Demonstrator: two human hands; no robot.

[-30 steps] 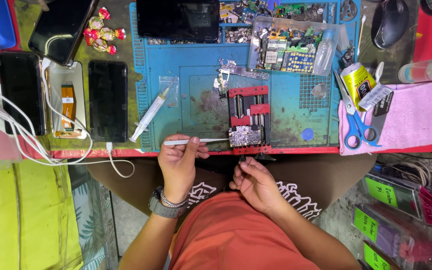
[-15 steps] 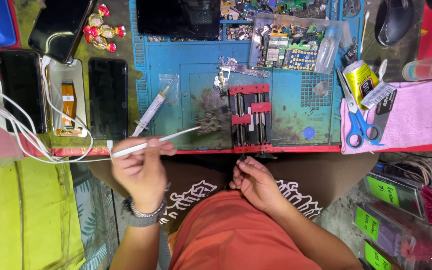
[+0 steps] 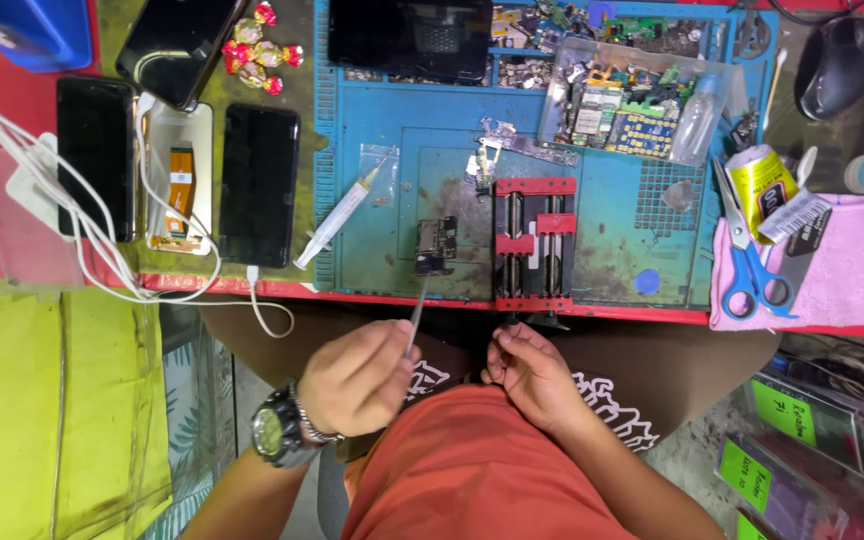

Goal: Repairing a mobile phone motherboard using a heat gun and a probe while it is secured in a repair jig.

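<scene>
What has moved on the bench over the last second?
The left hand drew back from the mat edge toward the body, turning its thin tool to point at a small circuit board now lying left of the red holder. The right hand, syringe and phones stayed put.

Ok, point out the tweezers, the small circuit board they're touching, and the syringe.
tweezers (image 3: 416, 318), head view, middle of the thin metal shaft above the left hand.
small circuit board (image 3: 436, 243), head view, centre of the dark board.
syringe (image 3: 337, 218), head view, middle of the clear barrel.
</scene>
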